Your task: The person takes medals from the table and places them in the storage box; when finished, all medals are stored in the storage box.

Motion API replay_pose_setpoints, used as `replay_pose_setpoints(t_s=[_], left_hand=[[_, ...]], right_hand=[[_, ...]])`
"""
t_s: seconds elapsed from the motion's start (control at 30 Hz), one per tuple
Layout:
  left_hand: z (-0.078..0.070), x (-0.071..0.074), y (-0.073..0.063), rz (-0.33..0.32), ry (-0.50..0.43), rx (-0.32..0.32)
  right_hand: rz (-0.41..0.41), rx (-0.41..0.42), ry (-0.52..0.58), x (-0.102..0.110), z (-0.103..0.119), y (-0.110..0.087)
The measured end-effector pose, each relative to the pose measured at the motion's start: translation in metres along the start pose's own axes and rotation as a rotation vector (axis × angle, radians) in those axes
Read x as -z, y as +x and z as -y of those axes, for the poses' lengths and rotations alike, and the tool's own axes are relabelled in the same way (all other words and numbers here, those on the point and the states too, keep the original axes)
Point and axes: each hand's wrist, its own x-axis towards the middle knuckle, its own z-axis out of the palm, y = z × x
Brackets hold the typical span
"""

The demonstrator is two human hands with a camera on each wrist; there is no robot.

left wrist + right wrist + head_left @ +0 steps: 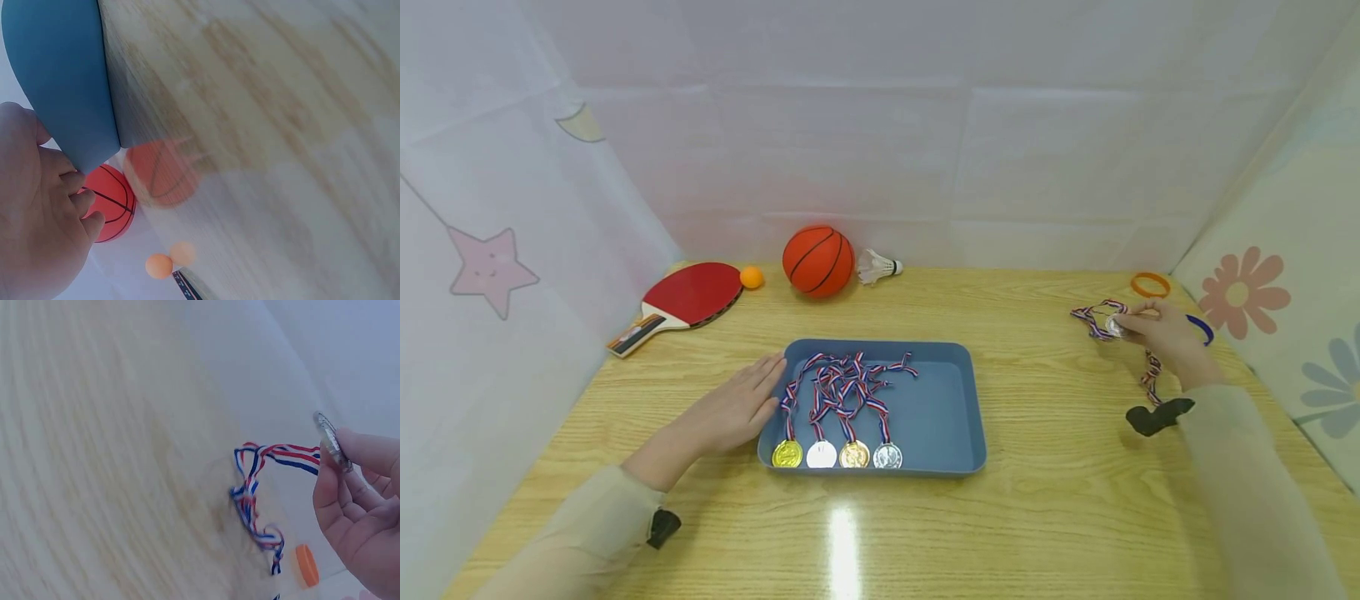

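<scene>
My right hand pinches a silver medal between thumb and fingers at the right of the table. Its red, white and blue ribbon trails down in the right wrist view. My left hand lies with straight fingers against the left side of a blue tray. Inside the tray, a yellow-gold medal, a silver-white medal, a bronze-gold medal and another silver medal line the near edge, their striped ribbons tangled behind them.
Behind the tray are a small basketball, a shuttlecock, an orange ball and a red table tennis paddle. Near my right hand lie an orange wristband, a blue wristband and another striped ribbon.
</scene>
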Motion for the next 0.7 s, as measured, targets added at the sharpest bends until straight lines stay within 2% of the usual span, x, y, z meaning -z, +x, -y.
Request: replay_pose_setpoints(t_s=[0.13, 0.3, 0.4, 0.5, 0.7], left_hand=[[0.000, 0.001, 0.000, 0.004, -0.002, 0.004], [0.000, 0.001, 0.001, 0.009, -0.001, 0.007], [0.000, 0.001, 0.001, 0.012, -0.001, 0.009], [0.000, 0.001, 0.001, 0.014, -0.003, 0.010], [0.000, 0.001, 0.001, 0.013, -0.006, 0.006]], right_hand=[[0.046, 0.049, 0.339, -0.003, 0.007, -0.001], [0.157, 0.162, 0.597, -0.010, 0.017, -0.003], [0.190, 0.235, 0.636, -0.015, 0.024, -0.004], [0.188, 0.299, 0.615, -0.020, 0.033, -0.006], [0.175, 0.366, 0.581, -0.032, 0.054, -0.014]])
